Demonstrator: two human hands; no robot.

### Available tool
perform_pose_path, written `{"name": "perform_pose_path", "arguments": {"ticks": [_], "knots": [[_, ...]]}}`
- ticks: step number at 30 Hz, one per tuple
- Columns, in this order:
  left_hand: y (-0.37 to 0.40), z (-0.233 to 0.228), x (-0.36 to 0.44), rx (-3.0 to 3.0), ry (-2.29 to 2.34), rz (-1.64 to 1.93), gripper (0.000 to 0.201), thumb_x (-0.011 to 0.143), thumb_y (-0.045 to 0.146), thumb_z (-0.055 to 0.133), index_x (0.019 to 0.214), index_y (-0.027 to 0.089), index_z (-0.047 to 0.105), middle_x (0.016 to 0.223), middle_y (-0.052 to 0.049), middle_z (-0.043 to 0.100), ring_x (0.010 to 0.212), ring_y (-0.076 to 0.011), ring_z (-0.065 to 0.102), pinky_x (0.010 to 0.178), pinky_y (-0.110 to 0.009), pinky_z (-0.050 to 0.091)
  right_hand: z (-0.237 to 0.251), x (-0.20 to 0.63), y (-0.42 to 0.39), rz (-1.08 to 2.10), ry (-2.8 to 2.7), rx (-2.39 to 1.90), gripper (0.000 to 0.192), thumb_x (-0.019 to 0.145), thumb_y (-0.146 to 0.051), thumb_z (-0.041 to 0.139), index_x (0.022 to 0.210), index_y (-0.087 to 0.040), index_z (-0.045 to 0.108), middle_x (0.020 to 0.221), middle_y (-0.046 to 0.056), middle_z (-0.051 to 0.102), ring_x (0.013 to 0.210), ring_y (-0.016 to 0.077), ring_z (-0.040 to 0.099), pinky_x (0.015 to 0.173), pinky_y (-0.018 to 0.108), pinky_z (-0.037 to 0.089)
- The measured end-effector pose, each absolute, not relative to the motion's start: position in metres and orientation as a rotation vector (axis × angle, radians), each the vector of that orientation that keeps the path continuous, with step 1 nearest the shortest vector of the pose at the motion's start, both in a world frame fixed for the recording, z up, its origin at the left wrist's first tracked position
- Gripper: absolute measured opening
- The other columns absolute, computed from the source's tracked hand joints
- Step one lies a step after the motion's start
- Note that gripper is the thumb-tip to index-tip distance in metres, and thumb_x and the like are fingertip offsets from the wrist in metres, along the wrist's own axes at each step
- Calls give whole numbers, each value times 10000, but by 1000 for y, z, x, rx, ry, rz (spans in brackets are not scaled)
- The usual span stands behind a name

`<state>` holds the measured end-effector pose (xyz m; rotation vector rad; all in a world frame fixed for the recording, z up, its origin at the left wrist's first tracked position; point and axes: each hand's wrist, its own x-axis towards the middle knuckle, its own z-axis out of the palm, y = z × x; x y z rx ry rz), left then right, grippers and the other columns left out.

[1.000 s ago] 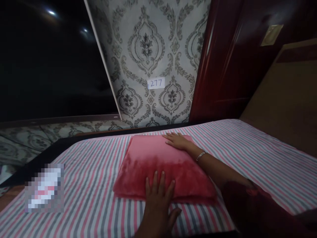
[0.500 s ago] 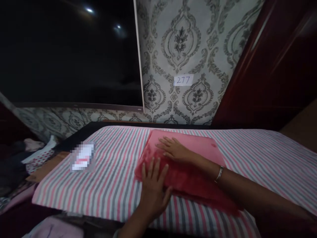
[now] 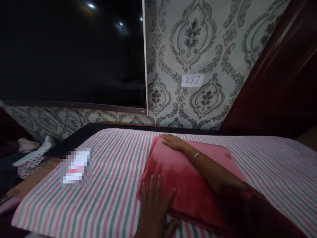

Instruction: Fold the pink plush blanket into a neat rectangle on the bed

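A plush pink pillow [image 3: 178, 172] lies flat on a bed with a pink, grey and white striped sheet [image 3: 119, 185]. My left hand [image 3: 156, 201] rests palm down on the pillow's near left corner, fingers spread. My right hand [image 3: 173, 142] reaches across and lies flat on the pillow's far left corner; a thin bangle sits on that wrist. Both hands press on the pillow and grip nothing.
A blurred white item [image 3: 76, 167] lies on the sheet at the left. Behind the bed stand a patterned wall with a paper tag "277" [image 3: 192, 80], a dark screen [image 3: 69, 56] and dark red wood [image 3: 279, 86]. Clothes [image 3: 32, 155] are piled at the far left.
My right hand slid from the pillow's middle to its far left corner. My left hand stayed on the near edge. The view shifted slightly.
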<state>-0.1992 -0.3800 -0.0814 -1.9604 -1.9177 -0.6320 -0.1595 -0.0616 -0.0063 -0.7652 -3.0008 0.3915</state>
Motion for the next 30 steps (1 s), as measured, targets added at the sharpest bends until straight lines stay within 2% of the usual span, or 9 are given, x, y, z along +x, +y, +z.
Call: {"name": "perform_pose_path", "arguments": {"ticks": [5,11,15,20,23,25,28,29,30], "knots": [[-377,-88,-197,-1953,-1942,-649,909,643,616,794,1470,437,462,1659,-58,232,1493,-476,133,1142,-687,111,-19,-160,-52,487,-2934,-906,641,1020,-622,146,1586,-343,254,1650,24,259,1509,355,204,1137,606,303],[-379,-74,-196,-1992,-1965,-700,816,717,545,780,1464,429,475,1683,-45,136,1498,-474,112,1136,-697,130,-12,-160,-58,481,-2915,-934,621,1020,-611,184,1565,-345,322,1620,8,335,1488,333,277,1157,553,305],[-389,-64,-200,-2081,-1914,-792,670,865,389,671,1496,362,446,1688,-82,78,1515,-435,108,1140,-691,160,17,-154,-74,410,-2846,-931,632,1032,-564,224,1596,-280,239,1666,68,196,1528,342,130,1184,624,141],[-387,-24,-232,-2028,-1820,-1321,457,1034,219,327,1460,250,489,1523,-97,487,1438,-238,406,1200,-552,251,33,-125,-135,276,-2880,-461,636,1032,-577,238,1598,-287,227,1675,58,157,1537,312,95,1200,583,99],[-349,24,-258,-2236,-1786,-1514,448,1053,353,330,1390,174,566,1488,-110,526,1411,-234,447,1169,-459,356,19,-110,-178,281,-2996,-293,651,1030,-571,289,1596,-252,242,1669,82,160,1539,304,87,1210,575,83],[-309,49,-269,-2516,-1712,-1411,516,1053,403,279,1373,117,565,1503,-120,505,1426,-270,407,1162,-501,299,9,-108,-197,309,-3014,-257,658,1030,-557,326,1597,-236,235,1668,92,155,1541,293,79,1216,571,85],[-247,54,-273,-2857,-1660,-954,785,949,296,-116,1379,-91,415,1509,-129,431,1437,-341,203,1070,-571,171,-1,-112,-208,319,-2976,-229,652,1024,-544,380,1585,-227,277,1657,89,208,1541,277,88,1234,534,67],[-231,48,-272,-2921,-1738,-735,701,999,358,13,1421,-12,433,1552,-154,406,1472,-309,221,1122,-583,127,-3,-114,-209,312,-2959,-223,645,1022,-534,401,1576,-218,303,1648,90,245,1539,274,104,1239,519,62],[-218,39,-272,-2953,-1799,-558,643,1024,348,69,1435,-2,418,1567,-174,378,1483,-297,203,1131,-590,77,-4,-116,-209,305,-2945,-222,635,1021,-520,418,1566,-206,330,1635,95,283,1536,275,123,1243,509,59]]}}
